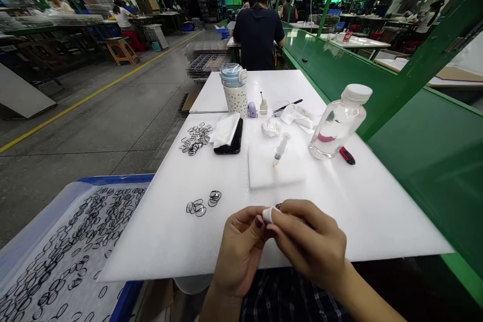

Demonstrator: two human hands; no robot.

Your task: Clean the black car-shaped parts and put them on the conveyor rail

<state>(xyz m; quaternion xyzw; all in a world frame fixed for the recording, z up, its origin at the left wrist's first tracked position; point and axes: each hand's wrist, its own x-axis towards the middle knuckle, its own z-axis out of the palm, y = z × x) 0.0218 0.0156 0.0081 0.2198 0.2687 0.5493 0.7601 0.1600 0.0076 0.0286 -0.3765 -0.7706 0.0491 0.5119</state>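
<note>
My left hand (241,249) and my right hand (315,239) meet over the front edge of the white table. Their fingertips are pinched closed around a small white piece (267,215), which looks like a bit of cloth or a finger cover. Whether anything smaller sits inside the pinch is hidden by the fingers. Left of my hands lie two small groups of thin black rings, one group of loose rings (196,207) and a tighter stack (215,198). Just beyond my fingers, a syringe (280,150) rests on a white foam block (260,178).
A larger pile of rings (195,138) lies beside a black phone (237,142) topped with white tissue (224,130). Behind stand a tumbler (236,95) and a small bottle (263,107). A clear bottle (335,126) and red cutter (347,156) are right. A blue-rimmed tray (113,179) holds many rings.
</note>
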